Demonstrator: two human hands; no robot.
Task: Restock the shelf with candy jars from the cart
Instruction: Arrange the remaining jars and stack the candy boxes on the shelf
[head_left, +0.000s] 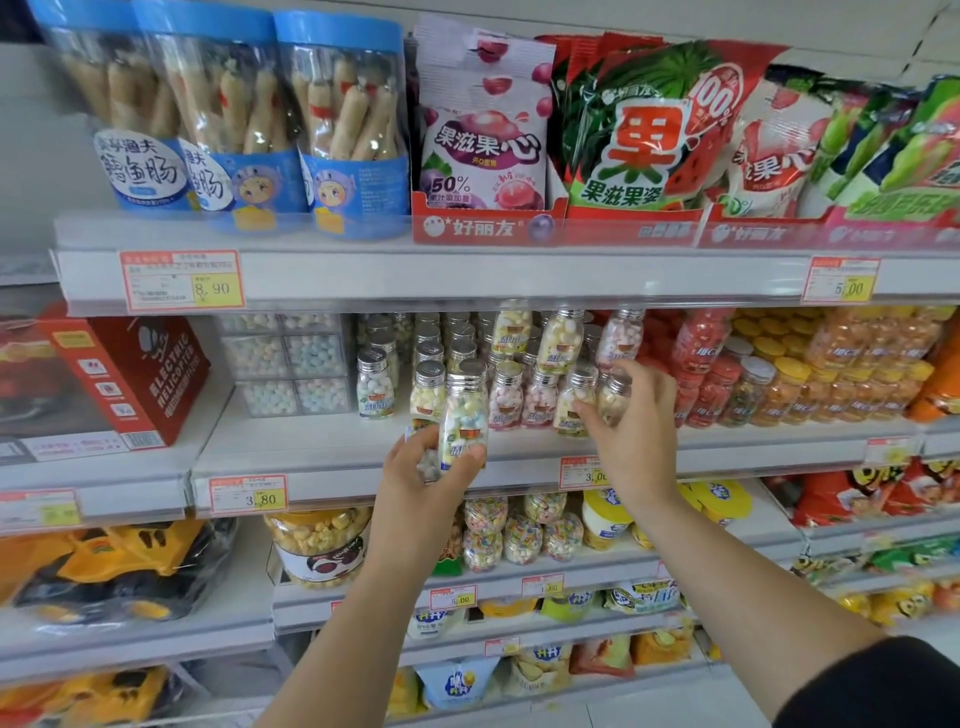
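Note:
My left hand (428, 470) grips a small clear candy jar (464, 410) with a silver cap and pastel candies, held upright just in front of the middle shelf (332, 457); a second jar seems to sit lower in the same hand. My right hand (631, 421) reaches onto that shelf and curls its fingers round another silver-capped candy jar (613, 397) at the right end of the front row. Several similar jars (506, 395) stand in rows behind. The cart is out of view.
Red and orange capped bottles (753, 374) crowd the shelf right of the jars. Clear candy boxes (291, 358) and a red toy box (130, 374) stand to the left. Blue tubs (337, 124) and snack bags (649, 130) fill the shelf above; more candy sits below.

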